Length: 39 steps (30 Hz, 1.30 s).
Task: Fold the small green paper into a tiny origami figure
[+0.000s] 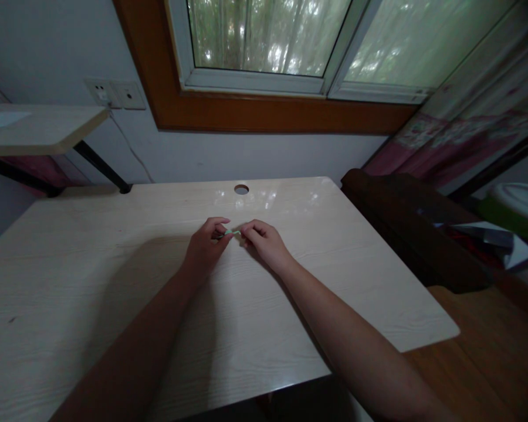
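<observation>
Where the two hands meet: a small pale-green strip (229,232) hangs between the fingertips, on the person's side of the round hole (242,189) and slightly left of it; its material I cannot make out.
Left hand (207,249): near side of the hole, to its left, thumb and fingers pinched on the strip's thicker part.
Right hand (266,237): near side of the hole, to its right, thumb and forefinger closed on the strip's thin end, which the fingertips partly hide.
Strip's long axis: crosswise, from hand to hand, passing before the hole; more of its body sits at the left hand, with a short visible span leading rightward.
Desk (334,246): pale wood grain, spreading all around the hole, the forearms reaching over it.
Shelf (35,126): left of the hole, on black legs.
Socket (127,95): beyond the hole, leftward, a white cable (132,149) trailing down.
Window (264,41): beyond the hole, in a brown surround.
Curtain (475,111): far right of the hole.
</observation>
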### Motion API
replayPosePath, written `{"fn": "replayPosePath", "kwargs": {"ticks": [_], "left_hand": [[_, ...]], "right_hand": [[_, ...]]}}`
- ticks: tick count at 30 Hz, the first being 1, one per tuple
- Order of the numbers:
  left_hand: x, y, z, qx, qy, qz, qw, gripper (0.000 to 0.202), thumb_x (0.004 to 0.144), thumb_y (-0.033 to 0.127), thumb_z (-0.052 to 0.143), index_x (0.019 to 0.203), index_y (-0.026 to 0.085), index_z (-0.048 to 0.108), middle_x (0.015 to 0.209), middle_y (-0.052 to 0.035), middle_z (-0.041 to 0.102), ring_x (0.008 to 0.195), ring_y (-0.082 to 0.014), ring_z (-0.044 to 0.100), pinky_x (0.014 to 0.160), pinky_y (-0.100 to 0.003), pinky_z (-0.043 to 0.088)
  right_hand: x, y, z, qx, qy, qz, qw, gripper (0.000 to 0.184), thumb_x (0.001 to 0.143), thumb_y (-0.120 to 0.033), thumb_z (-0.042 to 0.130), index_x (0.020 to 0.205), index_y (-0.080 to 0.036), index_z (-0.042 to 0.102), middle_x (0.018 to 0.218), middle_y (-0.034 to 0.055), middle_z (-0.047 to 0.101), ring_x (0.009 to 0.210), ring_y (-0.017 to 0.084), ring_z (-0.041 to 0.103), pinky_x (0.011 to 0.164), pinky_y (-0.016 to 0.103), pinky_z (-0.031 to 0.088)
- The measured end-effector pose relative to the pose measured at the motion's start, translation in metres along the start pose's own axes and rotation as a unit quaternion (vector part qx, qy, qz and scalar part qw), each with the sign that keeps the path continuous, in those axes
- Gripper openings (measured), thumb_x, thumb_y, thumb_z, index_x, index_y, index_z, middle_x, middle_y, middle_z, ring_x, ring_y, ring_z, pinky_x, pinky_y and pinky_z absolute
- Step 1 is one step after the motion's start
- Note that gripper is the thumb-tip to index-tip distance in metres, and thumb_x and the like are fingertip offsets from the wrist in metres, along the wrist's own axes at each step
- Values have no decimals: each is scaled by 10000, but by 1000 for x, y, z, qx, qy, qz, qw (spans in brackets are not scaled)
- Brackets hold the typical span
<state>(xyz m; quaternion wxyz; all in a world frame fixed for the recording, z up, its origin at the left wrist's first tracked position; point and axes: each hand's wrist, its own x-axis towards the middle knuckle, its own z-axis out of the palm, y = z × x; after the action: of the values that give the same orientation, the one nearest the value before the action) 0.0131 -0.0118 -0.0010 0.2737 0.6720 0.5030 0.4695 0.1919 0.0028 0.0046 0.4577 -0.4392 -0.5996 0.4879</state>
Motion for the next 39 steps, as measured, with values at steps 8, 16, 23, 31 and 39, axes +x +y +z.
{"fn": "replayPosePath", "kwargs": {"ticks": [8,16,23,31,39], "left_hand": [[0,4,0,-3,2,0,1000,292,821,246,653,1101,220,575,818,13,607,731,-137,631,704,-246,506],[0,3,0,6,0,12,1000,291,827,253,650,1107,227,574,818,12,621,727,-140,638,687,-245,512],[-2,4,1,74,-8,37,997,301,828,216,654,1121,238,587,856,4,654,766,-148,651,736,-261,531],[-1,6,-1,34,-9,14,999,276,839,270,652,1107,237,594,850,0,672,766,-158,667,738,-264,531],[1,3,-6,-85,-8,-41,996,309,838,357,662,1093,202,583,850,-20,694,726,-157,653,682,-260,504]], "right_hand": [[-1,1,0,-63,12,-28,998,250,861,-381,573,748,-174,657,677,10,608,631,135,538,603,251,411],[-1,3,0,-129,21,-50,990,208,820,-349,602,717,-176,654,689,14,597,662,145,519,620,256,397],[-2,-3,0,-78,13,-28,996,159,755,-286,592,662,-160,617,639,-9,564,620,128,483,592,244,364],[-1,-1,-1,-64,24,-23,997,139,749,-263,589,650,-168,611,615,-15,552,611,133,482,585,245,362],[-3,-1,-2,-126,34,-121,984,110,842,-275,604,869,-185,660,851,28,608,712,138,538,655,261,431]]}}
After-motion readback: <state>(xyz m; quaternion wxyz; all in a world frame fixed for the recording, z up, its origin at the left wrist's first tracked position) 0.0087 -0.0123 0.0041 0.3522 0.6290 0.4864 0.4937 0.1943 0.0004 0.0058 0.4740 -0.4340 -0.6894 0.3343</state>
